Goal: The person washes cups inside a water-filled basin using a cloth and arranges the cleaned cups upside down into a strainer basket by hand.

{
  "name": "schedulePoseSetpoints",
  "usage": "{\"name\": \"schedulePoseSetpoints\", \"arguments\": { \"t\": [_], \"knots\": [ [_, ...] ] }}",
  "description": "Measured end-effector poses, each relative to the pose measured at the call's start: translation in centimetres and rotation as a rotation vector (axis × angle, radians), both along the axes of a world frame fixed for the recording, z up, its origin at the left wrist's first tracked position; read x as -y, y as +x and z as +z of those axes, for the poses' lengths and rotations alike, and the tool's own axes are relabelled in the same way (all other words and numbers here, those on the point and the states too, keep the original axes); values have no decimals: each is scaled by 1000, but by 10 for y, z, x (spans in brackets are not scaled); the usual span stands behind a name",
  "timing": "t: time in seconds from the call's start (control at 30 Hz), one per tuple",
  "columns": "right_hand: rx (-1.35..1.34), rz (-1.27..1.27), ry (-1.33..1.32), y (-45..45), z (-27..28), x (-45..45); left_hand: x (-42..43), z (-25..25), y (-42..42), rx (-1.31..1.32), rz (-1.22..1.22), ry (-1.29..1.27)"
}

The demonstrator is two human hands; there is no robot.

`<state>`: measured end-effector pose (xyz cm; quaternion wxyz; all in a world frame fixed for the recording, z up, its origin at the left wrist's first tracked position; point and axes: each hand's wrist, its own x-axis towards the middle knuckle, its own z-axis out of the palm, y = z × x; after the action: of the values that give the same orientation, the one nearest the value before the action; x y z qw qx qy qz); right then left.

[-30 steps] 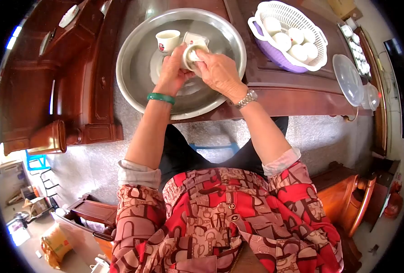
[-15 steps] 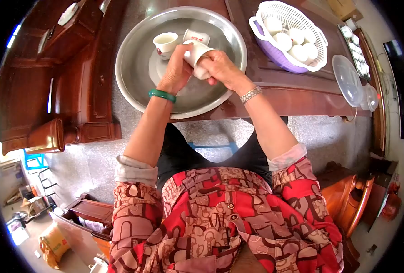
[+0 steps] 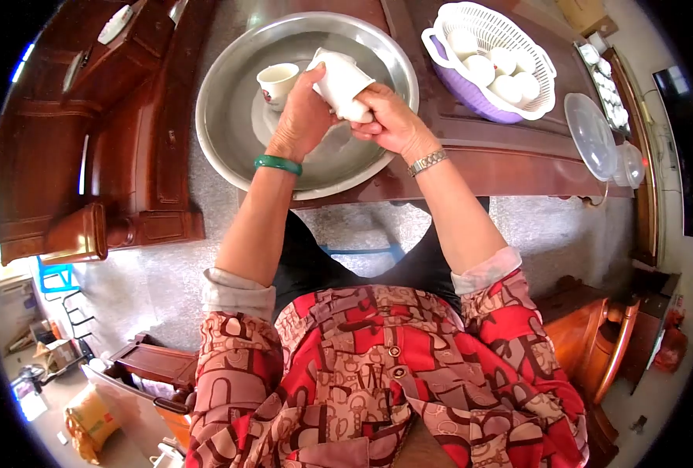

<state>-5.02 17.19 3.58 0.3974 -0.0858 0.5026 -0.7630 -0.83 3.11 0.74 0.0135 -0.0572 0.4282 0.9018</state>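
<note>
Over a wide metal basin point(image 3: 208, 144), my left hand point(image 3: 304, 118) grips a tilted white cup point(image 3: 342, 81) by its side. My right hand point(image 3: 396, 123) is closed on a white cloth point(image 3: 355, 111) pressed at the cup's mouth; its fingertips are partly hidden. Another white cup point(image 3: 277, 81) with a small dark and red mark stands upright in the basin, left of the held one. A further white cup lies behind the held cup, mostly covered by it.
Right of the basin, a white slotted basket point(image 3: 548, 82) in a purple basin point(image 3: 471, 97) holds several rounded white pieces, like upturned cups. Clear plastic lids point(image 3: 590, 134) lie near the table's right end, beside a tray of small white items point(image 3: 605, 78). A wooden chair point(image 3: 596, 343) stands behind right.
The held cup has turned and risen slightly, now covering most of the cup behind it. Both hands stay on the cup and cloth. The view has shifted a little.
</note>
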Motion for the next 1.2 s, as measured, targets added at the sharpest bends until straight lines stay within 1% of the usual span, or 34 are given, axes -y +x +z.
{"name": "schedulePoseSetpoints", "arguments": {
  "t": [0.07,0.1,0.13,0.17,0.2,0.27,0.3,0.33,0.37,0.4,0.43,0.47,0.53,0.6,0.63,0.67,0.7,0.73,0.77,0.8,0.87,0.9,0.93,0.97,1.0,1.03,1.07,1.1,1.13,1.17,1.2],
  "knots": [
    [-139,47,108,-2,-17,3,1,-1,-2,-54,46,-1],
    [-546,-15,274,-4,-35,10,-1,-7,-5,-5,157,-27],
    [-954,-81,437,-2,-37,17,2,-13,-6,-5,156,-32],
    [-1092,-39,740,-1,-38,20,6,-19,-6,68,154,-124],
    [-1090,-41,738,4,-35,22,11,-29,-7,140,151,-214],
    [-1167,38,931,10,-31,25,18,-41,-12,219,157,-260],
    [-1216,-34,884,9,-35,28,17,-36,-10,240,144,-230],
    [-1215,-35,884,5,-37,26,15,-31,-7,261,132,-198],
    [-819,5,602,0,-39,23,15,-26,-4,262,131,-198],
    [-423,40,318,-3,-35,19,14,-17,0,244,66,-84],
    [-280,33,235,-4,-31,13,13,-10,1,226,-1,31],
    [-280,28,235,-5,-28,10,12,-6,1,225,-5,30],
    [9,17,-24,-5,-24,4,10,-2,-1,3,11,22],
    [-29,20,-79,-3,-28,5,10,-4,-1,-19,4,38],
    [-428,-10,112,-3,-33,10,9,-6,-1,7,38,-38],
    [-650,-33,287,-4,-36,13,8,-7,-2,31,72,-115],
    [-859,-69,479,-2,-34,17,10,-13,-3,32,70,-119],
    [-857,-71,477,2,-32,19,14,-18,-3,93,49,-142],
    [-969,-63,677,7,-31,21,18,-23,-4,152,28,-166],
    [-1075,-57,882,11,-28,23,19,-22,-4,151,23,-169],
    [-1045,-12,897,6,-35,21,19,-24,-3,319,39,-366],
    [-917,-6,685,1,-40,20,16,-19,0,293,41,-308],
    [-787,-1,475,-4,-46,20,18,-18,-1,293,40,-310],
    [-487,10,367,-8,-52,20,21,-16,-2,208,-24,-125],
    [-487,7,367,-10,-48,15,23,-15,-2,122,-87,61],
    [-238,31,221,-12,-38,8,23,-12,-3,66,-80,134],
    [10,56,74,-12,-32,3,21,-11,-3,64,-81,134],
    [35,37,0,-9,-30,2,16,-7,-3,38,-36,85],
    [34,38,2,-9,-31,3,13,-5,-2,14,10,37],
    [-125,10,110,-8,-34,6,12,-6,-2,15,12,39],
    [-283,-19,216,-6,-37,9,12,-8,-1,51,4,-59]
  ]
}}
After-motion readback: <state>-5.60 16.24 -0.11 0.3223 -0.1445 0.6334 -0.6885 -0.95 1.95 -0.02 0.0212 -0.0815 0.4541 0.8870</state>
